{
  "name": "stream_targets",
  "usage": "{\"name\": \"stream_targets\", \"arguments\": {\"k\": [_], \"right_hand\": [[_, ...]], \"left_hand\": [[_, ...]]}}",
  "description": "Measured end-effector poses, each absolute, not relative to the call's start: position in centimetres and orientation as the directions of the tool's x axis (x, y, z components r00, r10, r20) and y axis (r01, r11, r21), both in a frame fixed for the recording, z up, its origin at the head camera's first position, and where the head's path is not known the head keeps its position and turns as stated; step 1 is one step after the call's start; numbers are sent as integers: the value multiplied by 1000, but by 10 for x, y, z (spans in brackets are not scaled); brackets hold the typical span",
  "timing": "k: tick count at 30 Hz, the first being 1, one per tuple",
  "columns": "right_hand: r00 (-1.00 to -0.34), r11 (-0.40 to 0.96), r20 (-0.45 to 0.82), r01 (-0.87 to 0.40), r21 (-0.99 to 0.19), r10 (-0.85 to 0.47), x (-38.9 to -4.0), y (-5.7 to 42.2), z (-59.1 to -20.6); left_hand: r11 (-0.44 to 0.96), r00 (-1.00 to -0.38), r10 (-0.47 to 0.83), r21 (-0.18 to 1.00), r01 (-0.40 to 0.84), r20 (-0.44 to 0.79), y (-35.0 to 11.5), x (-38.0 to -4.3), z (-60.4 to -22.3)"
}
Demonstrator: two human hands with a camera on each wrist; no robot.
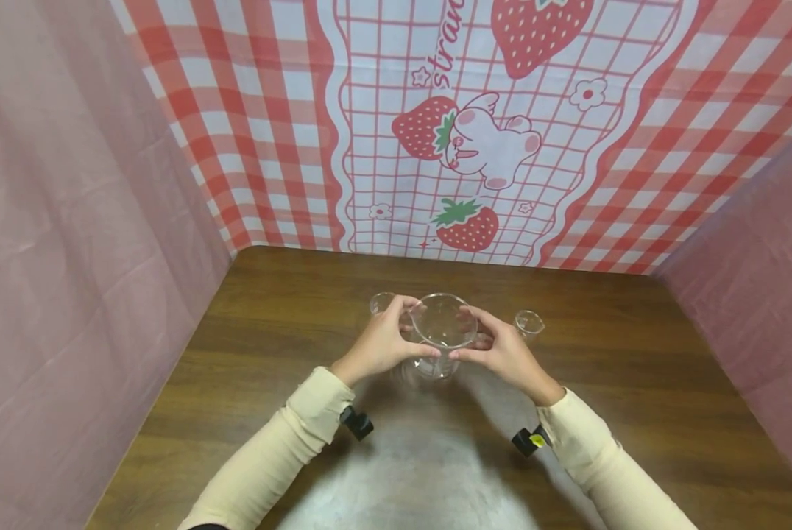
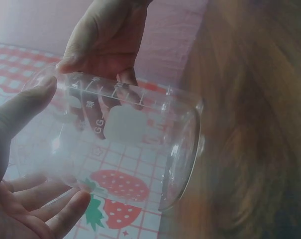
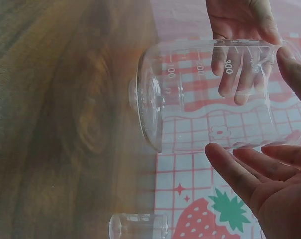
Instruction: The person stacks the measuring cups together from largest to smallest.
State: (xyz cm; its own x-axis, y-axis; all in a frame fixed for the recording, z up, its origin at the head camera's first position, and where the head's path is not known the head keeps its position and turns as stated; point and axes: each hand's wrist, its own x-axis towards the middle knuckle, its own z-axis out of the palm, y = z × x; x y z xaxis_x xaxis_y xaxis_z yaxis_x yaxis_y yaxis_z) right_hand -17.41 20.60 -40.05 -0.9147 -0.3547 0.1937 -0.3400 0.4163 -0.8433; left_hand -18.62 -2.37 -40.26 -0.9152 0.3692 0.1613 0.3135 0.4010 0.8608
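Observation:
Upright between both hands is a large clear glass beaker, its round mouth facing up. My left hand grips its left side near the rim, thumb on the near side and fingers spread round the far side. From the right, my right hand holds it in the same manner, the two thumb tips close together. White measuring marks and a pale label patch show on the beaker in the left wrist view. Its base is close over the tabletop in the right wrist view.
Small glass beakers stand on either side: one behind my left hand, another beyond my right. The brown wooden table meets a red-checked strawberry cloth at the back. Pink curtains flank it.

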Motion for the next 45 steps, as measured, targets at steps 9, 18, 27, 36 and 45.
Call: {"name": "stream_targets", "arguments": {"k": [9,18,27,36,45], "right_hand": [[-897,391,249,-391,-833,-365,-161,203,-409],[-886,371,269,-410,-833,-377,-148,199,-422],[-879,385,293,-436,-814,-377,-142,197,-432],[-875,379,297,-442,-813,-383,-139,196,-439],[-879,409,286,-438,-800,-382,-137,198,-437]], "left_hand": [[379,-916,366,873,307,163,-26,-172,-411],[389,-921,352,869,307,168,-30,-159,-424],[386,-920,352,869,311,173,-31,-150,-430],[390,-924,341,868,308,174,-32,-145,-439],[345,-910,354,874,342,217,-32,-142,-441]]}}
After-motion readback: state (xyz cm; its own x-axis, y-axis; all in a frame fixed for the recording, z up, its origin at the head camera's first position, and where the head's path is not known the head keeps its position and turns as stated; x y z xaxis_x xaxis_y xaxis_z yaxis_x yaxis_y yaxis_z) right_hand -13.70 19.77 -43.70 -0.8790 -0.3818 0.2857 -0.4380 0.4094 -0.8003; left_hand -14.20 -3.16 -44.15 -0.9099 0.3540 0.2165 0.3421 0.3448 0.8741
